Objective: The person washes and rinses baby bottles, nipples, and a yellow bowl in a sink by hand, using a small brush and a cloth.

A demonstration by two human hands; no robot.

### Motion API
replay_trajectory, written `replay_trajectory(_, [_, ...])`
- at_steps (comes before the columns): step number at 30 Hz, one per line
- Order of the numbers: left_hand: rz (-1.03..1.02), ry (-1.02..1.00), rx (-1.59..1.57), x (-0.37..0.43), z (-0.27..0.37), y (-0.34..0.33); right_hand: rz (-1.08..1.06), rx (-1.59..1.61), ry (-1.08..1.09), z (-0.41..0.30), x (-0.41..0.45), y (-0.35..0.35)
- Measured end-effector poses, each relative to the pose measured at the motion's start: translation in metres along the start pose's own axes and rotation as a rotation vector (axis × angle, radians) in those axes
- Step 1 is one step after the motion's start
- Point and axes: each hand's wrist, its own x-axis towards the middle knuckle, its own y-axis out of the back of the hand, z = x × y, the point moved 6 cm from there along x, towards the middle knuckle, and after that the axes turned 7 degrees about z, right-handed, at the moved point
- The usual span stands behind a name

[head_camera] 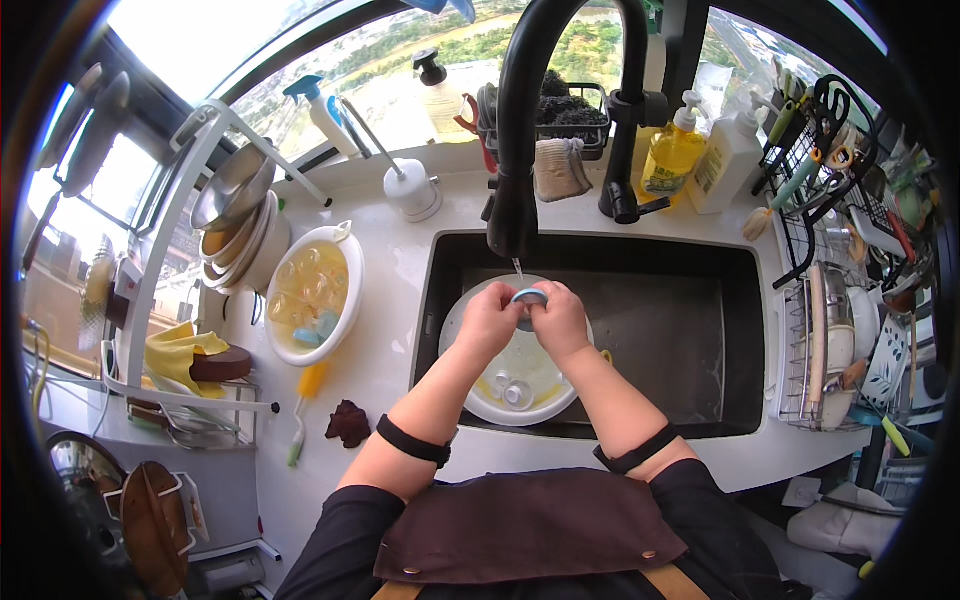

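My left hand (489,315) and my right hand (556,313) meet over the sink, their fingers closed on a small round light-blue lid or ring (529,297). Water runs from the black faucet (517,217) just behind it. Beneath my hands a round white basin (525,417) stands in the dark sink (667,337), holding water and small clear and white plastic parts (517,394). On the counter at the left, a white oval basin (355,300) holds yellowish liquid with clear rounded pieces (307,281) and light-blue parts (319,330).
An orange-headed bottle brush (311,381) and a dark crumpled cloth (349,424) lie left of the sink. Stacked bowls (240,217) stand farther left. Behind the sink are a yellow soap bottle (671,161) and a white pump bottle (724,161). A wire dish rack (795,360) stands right.
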Motion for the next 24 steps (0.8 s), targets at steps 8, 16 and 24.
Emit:
replay_trajectory(8, [0.170, -0.047, 0.177, -0.002, -0.010, -0.011, 0.058, -0.280, 0.119, 0.012, 0.004, -0.007])
replay_trajectory(16, [0.201, -0.444, 0.206, -0.008, 0.020, -0.003, -0.117, -0.240, 0.075, -0.004, 0.015, 0.003])
replay_trajectory(24, [0.025, -0.007, -0.132, 0.004, -0.008, -0.008, -0.169, 0.257, -0.269, 0.023, 0.003, -0.009])
